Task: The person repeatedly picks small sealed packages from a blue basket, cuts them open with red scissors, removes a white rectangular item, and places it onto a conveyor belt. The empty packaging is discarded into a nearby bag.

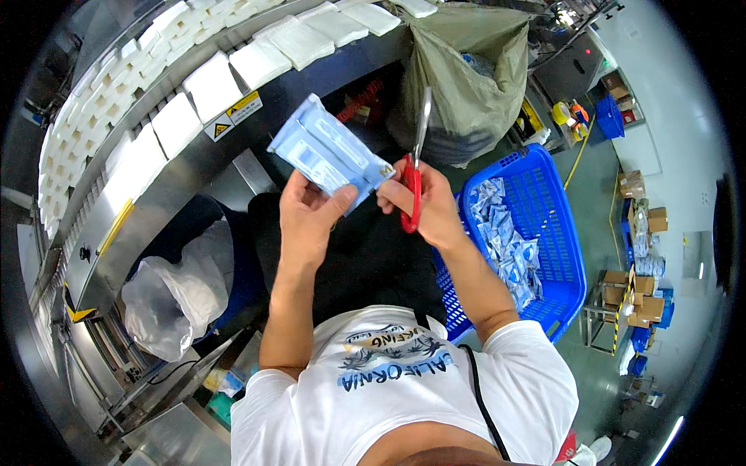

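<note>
A flat, light-blue sealed packet (322, 147) is up in front of me, tilted, with a pale label on its face. My left hand (309, 217) is closed on its lower edge, the thumb lying over the front. Red-handled scissors (412, 190) are in my right hand (435, 203), their metal blades pointing away from me and apart from the packet's middle. The fingertips of that hand also pinch the packet's right end. Whether the packet is cut there is too small to tell.
To my right stands a blue plastic basket (573, 264) with many small blue-white packets (505, 241). Beyond it is a large olive sack (466, 105). A conveyor carrying white folded stacks (299, 40) curves along the far left. Nearer on the left, a dark bin holds a white plastic bag (179, 287).
</note>
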Demonstrator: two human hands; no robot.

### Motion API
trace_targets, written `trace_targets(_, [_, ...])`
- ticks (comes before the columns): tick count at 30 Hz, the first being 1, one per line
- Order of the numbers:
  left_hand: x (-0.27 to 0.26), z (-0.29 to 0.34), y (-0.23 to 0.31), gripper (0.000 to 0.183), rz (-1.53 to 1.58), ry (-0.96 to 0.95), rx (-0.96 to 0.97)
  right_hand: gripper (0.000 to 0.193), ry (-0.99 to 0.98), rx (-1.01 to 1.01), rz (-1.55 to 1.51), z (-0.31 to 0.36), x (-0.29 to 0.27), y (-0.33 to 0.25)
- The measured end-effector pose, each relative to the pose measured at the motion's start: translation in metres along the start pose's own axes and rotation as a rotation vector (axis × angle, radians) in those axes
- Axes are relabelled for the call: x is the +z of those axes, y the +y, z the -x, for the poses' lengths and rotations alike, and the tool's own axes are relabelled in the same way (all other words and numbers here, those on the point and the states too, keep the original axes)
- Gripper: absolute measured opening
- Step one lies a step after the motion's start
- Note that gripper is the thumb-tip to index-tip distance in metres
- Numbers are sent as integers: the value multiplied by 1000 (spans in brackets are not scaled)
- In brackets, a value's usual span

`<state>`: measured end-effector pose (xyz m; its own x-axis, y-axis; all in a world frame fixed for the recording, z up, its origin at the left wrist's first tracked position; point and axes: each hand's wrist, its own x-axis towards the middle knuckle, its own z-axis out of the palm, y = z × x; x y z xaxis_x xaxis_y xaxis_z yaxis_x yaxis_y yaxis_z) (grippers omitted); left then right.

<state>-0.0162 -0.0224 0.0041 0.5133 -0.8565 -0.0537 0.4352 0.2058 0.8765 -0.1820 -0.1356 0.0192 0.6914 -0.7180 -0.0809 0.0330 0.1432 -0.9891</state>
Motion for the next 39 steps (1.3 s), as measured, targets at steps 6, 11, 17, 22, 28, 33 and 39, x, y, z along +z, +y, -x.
trace_targets(6, [-17,-11,20,44,-157,-21,88,36,-354,315,221,48,-49,0])
trace_targets(11, [-12,-14,17,45,-123,-68,35,33,-424,442,267,49,-48,-10])
trace_targets(17, [-9,-12,15,46,-148,-103,12,35,-408,541,246,51,-50,-14])
trace_targets(22, [-14,-13,8,44,-59,-74,-31,29,-330,303,599,57,-63,-24])
trace_targets(28, [-11,-21,-16,35,79,-117,-366,44,-70,-631,974,20,-63,-40])
trace_targets(33, [-18,-7,-42,27,208,-211,-603,32,-452,-883,1081,-4,-65,-24])
trace_targets(39, [-36,13,-43,91,-356,-15,-32,27,-347,-590,866,2,-57,-21])
